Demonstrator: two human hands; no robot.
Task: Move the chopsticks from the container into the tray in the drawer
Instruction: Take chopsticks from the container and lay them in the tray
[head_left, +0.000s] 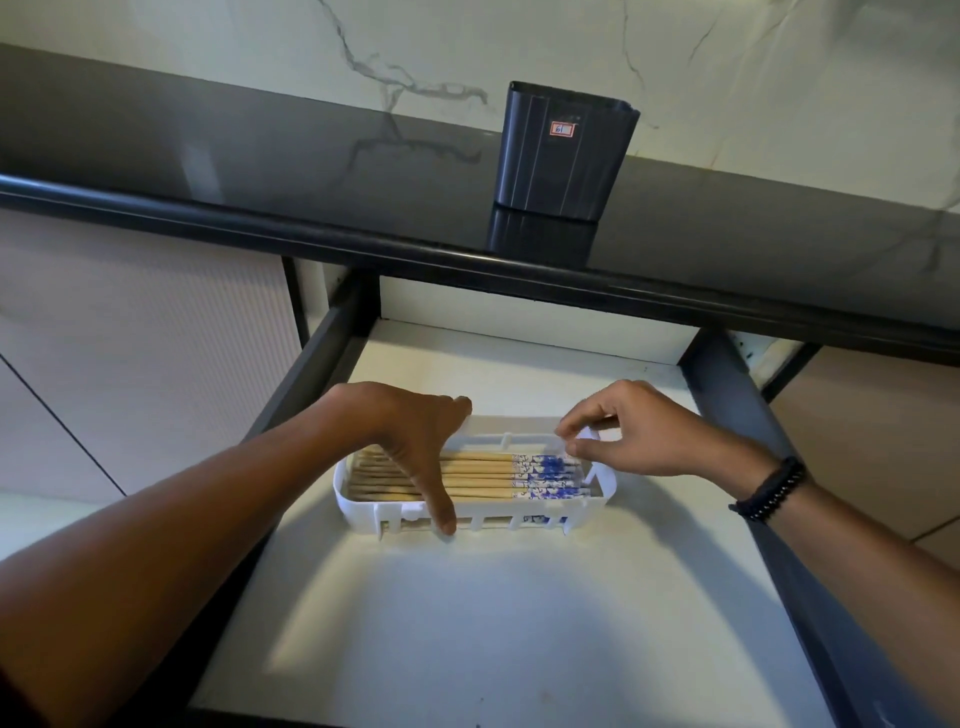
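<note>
Several wooden chopsticks with blue-and-white patterned ends lie side by side in a white slotted tray inside the open drawer. My left hand spans the tray, its thumb on the near wall and its fingers on the far rim. My right hand pinches the tray's far right corner, just above the patterned chopstick ends. A dark ribbed container with a small red-framed label stands upright on the black countertop behind the drawer; its inside is hidden.
The drawer has dark metal sides and a white floor. The glossy black countertop overhangs the drawer's back. A marble-look wall rises behind. Pale cabinet fronts flank the drawer. A black bead bracelet is on my right wrist.
</note>
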